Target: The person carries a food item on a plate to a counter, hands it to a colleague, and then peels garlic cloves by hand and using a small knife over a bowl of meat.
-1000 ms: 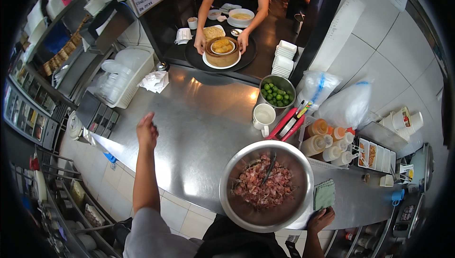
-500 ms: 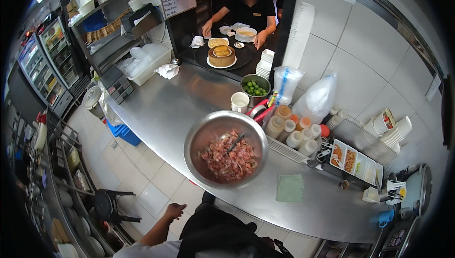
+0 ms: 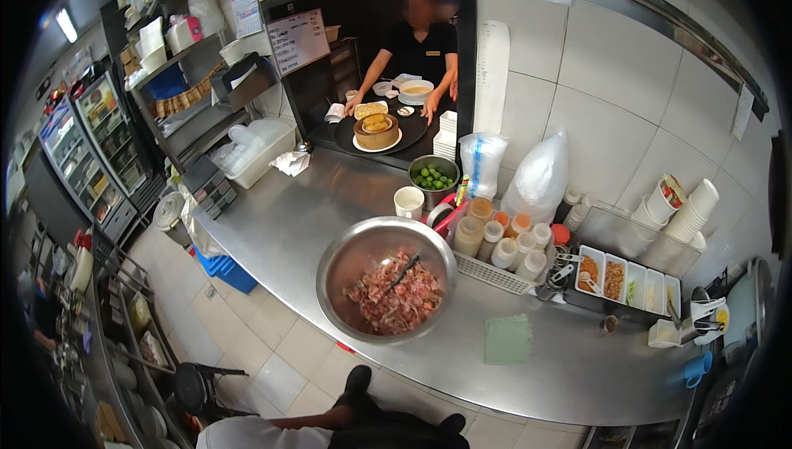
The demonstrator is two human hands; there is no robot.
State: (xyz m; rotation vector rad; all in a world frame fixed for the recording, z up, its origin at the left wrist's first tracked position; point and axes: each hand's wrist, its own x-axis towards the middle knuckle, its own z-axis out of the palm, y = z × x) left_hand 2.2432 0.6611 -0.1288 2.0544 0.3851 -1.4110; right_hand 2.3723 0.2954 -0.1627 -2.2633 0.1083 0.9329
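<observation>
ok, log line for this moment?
left forearm low, hand unclear | right hand not visible | steel bowl of meat on counter | green cloth right of it

you're in a restaurant kitchen, pretty clearly | steel counter (image 3: 272, 210) in front of you, big metal bowl (image 3: 340, 263) of raw meat (image 3: 400, 296) on it | squeeze bottles (image 3: 469, 237) and white food tubs (image 3: 635, 272) along the wall (image 3: 610, 90) | serving hatch (image 3: 467, 45) with a co-worker (image 3: 422, 47) and tray (image 3: 414, 129) of dishes (image 3: 376, 135) | glass-door fridges (image 3: 107, 140) to your left

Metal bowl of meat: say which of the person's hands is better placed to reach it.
Left, probably: the left forearm shows below the metal bowl, though its hand is unclear; the right hand is out of view.
</observation>
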